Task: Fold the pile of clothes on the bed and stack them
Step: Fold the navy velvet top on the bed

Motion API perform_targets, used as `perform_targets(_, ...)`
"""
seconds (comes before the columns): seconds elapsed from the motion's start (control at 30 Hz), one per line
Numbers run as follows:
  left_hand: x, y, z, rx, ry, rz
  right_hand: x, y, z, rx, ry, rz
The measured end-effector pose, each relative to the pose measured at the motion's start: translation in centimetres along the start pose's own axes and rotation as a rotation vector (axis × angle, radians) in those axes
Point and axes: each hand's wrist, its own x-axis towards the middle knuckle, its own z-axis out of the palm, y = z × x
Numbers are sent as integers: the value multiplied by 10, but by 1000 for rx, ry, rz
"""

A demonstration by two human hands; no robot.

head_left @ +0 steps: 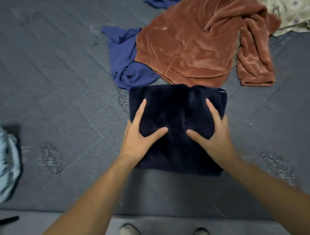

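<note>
I read the folded navy garment point(181, 129) at the bed's point(39, 75) near edge as being gathered for lifting onto a stack. My left hand point(139, 138) at its nine o'clock side and right hand point(212, 130) at three o'clock each splay wide, thumbs pressing on top, remaining fingers hidden past the sides. The unfolded pile, rust fleece point(199, 47) uppermost, lies at one o'clock.
</note>
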Motion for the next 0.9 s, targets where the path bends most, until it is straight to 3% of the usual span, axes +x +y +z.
perform_targets(0.23, -60, 25, -157, 57, 169, -13, -14, -126, 90, 31, -120, -125)
perform_targets(0.5, -138, -33, -366, 34, 375, 17, -43, -262, 274, 4, -236, -320)
perform_targets(0.73, -204, -108, -553, 87, 383, 47, -112, -342, 455, 69, -250, -284)
perform_targets(0.9, -210, -130, -638, 160, 396, 57, -122, -380, 529, 91, -214, -308)
